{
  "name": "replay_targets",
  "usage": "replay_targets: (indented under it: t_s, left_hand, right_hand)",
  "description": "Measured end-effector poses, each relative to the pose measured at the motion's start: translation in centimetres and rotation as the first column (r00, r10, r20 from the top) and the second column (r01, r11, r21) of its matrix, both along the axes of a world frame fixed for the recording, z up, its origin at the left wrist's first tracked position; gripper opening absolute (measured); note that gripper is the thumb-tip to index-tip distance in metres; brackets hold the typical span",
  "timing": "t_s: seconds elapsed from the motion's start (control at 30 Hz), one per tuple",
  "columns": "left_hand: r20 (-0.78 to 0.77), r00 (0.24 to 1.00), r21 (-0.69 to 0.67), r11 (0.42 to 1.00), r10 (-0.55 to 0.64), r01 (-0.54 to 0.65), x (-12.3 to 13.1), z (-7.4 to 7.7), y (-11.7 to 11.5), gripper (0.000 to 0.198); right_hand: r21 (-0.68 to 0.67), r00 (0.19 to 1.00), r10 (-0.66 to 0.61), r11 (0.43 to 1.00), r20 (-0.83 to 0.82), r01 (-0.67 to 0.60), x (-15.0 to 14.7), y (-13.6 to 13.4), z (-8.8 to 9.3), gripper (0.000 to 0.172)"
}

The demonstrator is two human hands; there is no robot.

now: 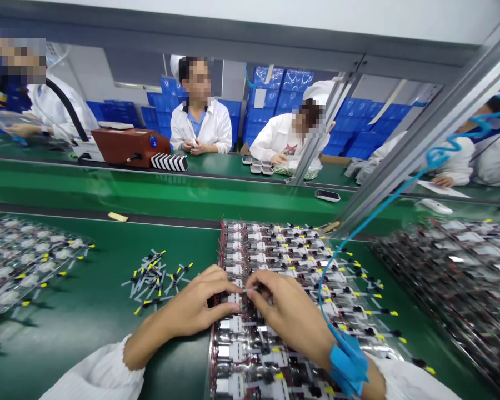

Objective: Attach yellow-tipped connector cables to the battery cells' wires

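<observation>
A clear tray (233, 347) holds rows of small white and black assemblies with red wires and yellow-tipped pieces. Over its left part, my left hand (208, 300) has thumb and forefinger a little apart at one assembly; whether anything lies between them is too small to tell. Close beside it on the right, my right hand (279, 303) pinches a small part, partly hidden by the fingers, above the same row. A blue band (348, 364) with a coiled blue cord is round my right wrist. Left of the tray lies a loose pile of yellow-tipped pieces (152, 280).
Another filled tray (29, 255) lies at the far left, and stacked trays (462, 278) stand at the right. A metal post (416, 116) slants down behind the tray. Across the green conveyor (170, 194), several people in white coats sit near a brown device (127, 145).
</observation>
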State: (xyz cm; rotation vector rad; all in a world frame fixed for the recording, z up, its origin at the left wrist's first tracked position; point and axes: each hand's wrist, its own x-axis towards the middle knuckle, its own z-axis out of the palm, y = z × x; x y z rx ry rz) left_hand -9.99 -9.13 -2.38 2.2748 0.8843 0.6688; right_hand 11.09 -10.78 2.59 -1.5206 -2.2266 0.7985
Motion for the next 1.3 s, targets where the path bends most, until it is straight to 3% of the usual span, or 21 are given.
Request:
replay_targets:
  t_s: [0.07, 0.3, 0.53, 0.77, 0.97, 1.3]
  left_hand:
    - [0.005, 1.0, -0.001, 1.0, 0.003, -0.003, 0.0, -0.1, 0.0, 0.024]
    - [0.037, 0.999, -0.025, 1.0, 0.003, -0.002, 0.0, -0.3, 0.1, 0.025]
    - [0.047, 0.999, -0.027, 1.0, 0.006, -0.005, -0.2, -0.5, 0.1, 0.024]
    - [0.056, 0.998, -0.042, 0.999, 0.006, -0.004, -0.1, -0.4, 0.1, 0.023]
    - [0.067, 0.998, -0.06, 0.998, 0.019, -0.015, -0.1, -0.3, 0.0, 0.024]
    - [0.071, 0.997, -0.061, 0.998, 0.034, -0.03, -0.1, -0.4, 0.0, 0.024]
  right_hand:
    - [0.017, 1.0, 0.008, 1.0, -0.025, -0.008, 0.0, 0.1, -0.2, 0.014]
    - [-0.125, 1.0, -0.007, 0.992, -0.029, 0.004, 0.4, 0.0, -0.5, 0.013]
    - [-0.06, 0.997, -0.033, 0.998, -0.069, 0.028, 0.0, 0.0, -0.5, 0.013]
    - [-0.167, 0.998, -0.054, 0.985, -0.031, 0.048, 0.0, -0.1, 0.1, 0.012]
    - [-0.121, 0.996, -0.044, 0.992, -0.078, 0.034, 0.0, -0.1, -0.9, 0.012]
    - [-0.126, 0.997, -0.033, 0.992, -0.075, 0.024, -0.1, -0.2, -0.8, 0.013]
